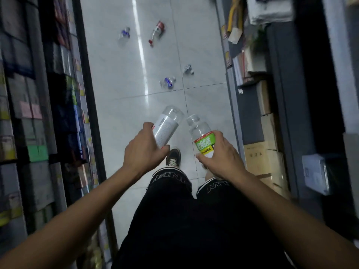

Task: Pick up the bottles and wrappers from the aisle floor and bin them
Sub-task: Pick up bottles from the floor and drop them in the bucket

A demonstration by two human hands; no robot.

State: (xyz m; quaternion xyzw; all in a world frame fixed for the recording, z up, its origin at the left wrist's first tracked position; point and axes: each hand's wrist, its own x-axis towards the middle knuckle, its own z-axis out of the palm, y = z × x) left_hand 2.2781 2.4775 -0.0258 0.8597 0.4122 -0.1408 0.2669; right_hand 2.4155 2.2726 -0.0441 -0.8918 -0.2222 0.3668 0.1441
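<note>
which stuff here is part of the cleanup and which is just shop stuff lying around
Part of the job:
white-label bottle in left hand
green-label bottle in right hand
floor litter: red-label bottle, far blue bottle, near blue bottle, crushed bottle

Just there:
stocked shelves
cardboard boxes

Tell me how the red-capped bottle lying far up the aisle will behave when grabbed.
The red-capped bottle looks clear and empty, so probably light. It lies on its side on glossy floor tiles, so a nudge would likely roll it. Thin plastic may crumple.
</note>
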